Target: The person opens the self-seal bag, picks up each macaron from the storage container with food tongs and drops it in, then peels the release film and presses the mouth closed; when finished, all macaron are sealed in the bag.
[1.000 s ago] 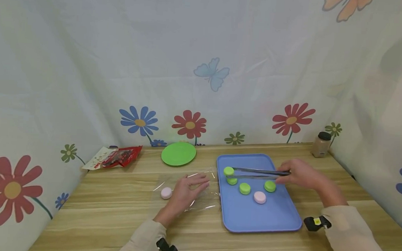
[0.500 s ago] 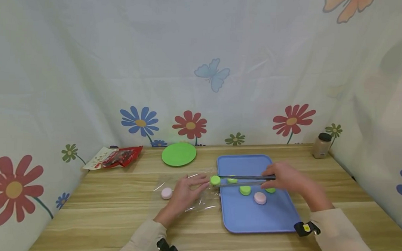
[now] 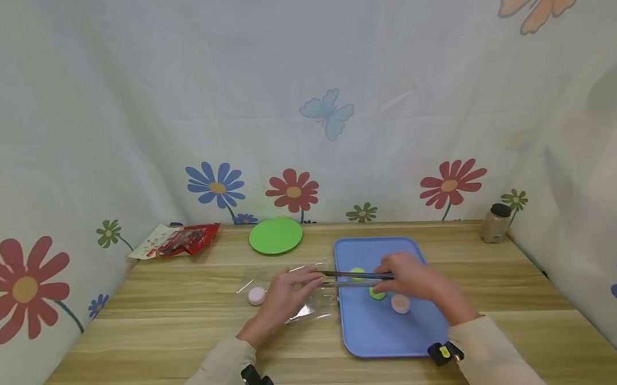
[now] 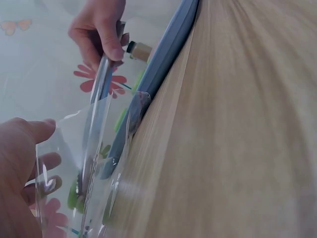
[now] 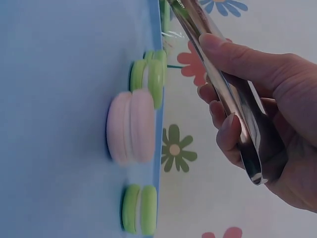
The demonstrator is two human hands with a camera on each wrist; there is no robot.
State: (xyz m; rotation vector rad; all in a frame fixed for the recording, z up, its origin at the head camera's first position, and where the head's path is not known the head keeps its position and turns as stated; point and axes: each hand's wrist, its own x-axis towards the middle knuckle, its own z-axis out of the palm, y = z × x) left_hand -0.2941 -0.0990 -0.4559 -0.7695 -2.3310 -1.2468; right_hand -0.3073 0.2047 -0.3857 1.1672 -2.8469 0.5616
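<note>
Metal tongs (image 4: 101,82) are held in midair before a white curtain (image 3: 241,86) printed with flowers and a butterfly; beneath them a wooden worktop (image 3: 178,336) is spread; on its right half a blue tray (image 3: 385,333) is placed, with the tongs stretched leftward over it; just to the tray's left a clear bag (image 3: 303,312) is laid, its upper film lifted; the tongs are clasped by the right hand (image 3: 410,276), whose grip is pinched about both metal arms between thumb and fingers; the film is touched by the left hand (image 3: 287,289), whose grip is spread, thumb and fingers parted; near the worktop's far left corner a red and cream packet (image 3: 190,240) is set down; between packet and tray, a green plate (image 3: 276,235) is seen; near the far right corner a dark-lidded jar (image 3: 495,225) is stood upright; one pink macaron (image 5: 131,126) and three green macarons (image 5: 139,210) are borne by the tray; another pink macaron (image 3: 256,296) is seen within the bag's outline; at the tongs' tips a green macaron (image 4: 75,199) is glimpsed through the film; whether it is inside the bag cannot be told.
</note>
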